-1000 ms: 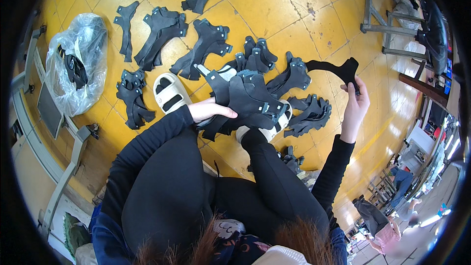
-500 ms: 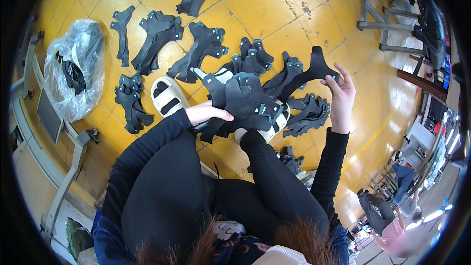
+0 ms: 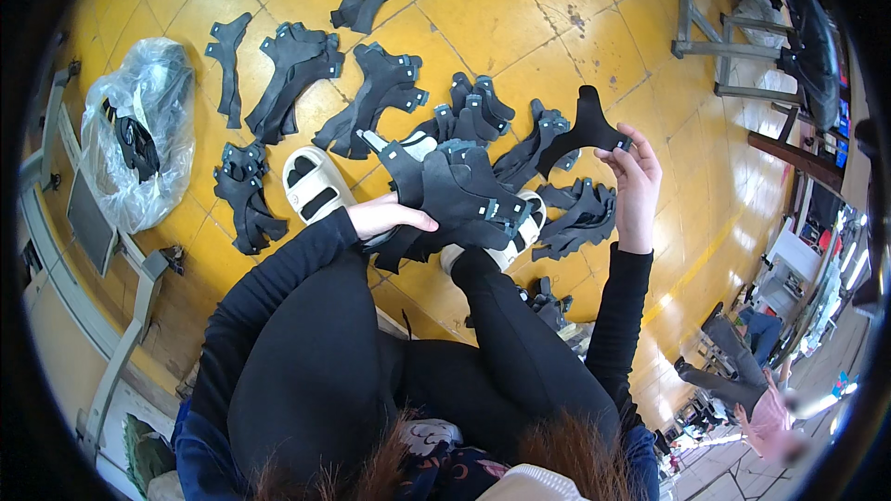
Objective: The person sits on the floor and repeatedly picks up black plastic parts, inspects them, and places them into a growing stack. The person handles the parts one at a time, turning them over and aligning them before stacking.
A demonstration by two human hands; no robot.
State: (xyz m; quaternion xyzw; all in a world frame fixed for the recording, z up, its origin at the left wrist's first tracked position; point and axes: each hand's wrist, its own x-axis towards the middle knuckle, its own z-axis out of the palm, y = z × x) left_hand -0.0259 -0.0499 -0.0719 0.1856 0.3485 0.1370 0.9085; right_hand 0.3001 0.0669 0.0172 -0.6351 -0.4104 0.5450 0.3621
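Observation:
My left hand (image 3: 382, 216) grips a thick stack of black cut shoe-upper pieces (image 3: 453, 193), held over my knees and white sandals (image 3: 313, 184). My right hand (image 3: 635, 176) pinches a single black Y-shaped cut piece (image 3: 583, 130) by its lower end and holds it up just right of the stack. Below and beside that piece lie small piles of the same black pieces (image 3: 577, 220) on the yellow tiled floor (image 3: 483, 19).
Several more piles of black pieces (image 3: 295, 74) are spread on the floor ahead. A clear plastic bag with black pieces (image 3: 137, 144) lies at the left beside a grey metal frame (image 3: 83, 232). A metal stand (image 3: 733, 28) is at the upper right. Another person (image 3: 752, 380) is far right.
My right hand has brought the single black piece from far out at the right in toward the stack. The left hand has kept hold of the stack.

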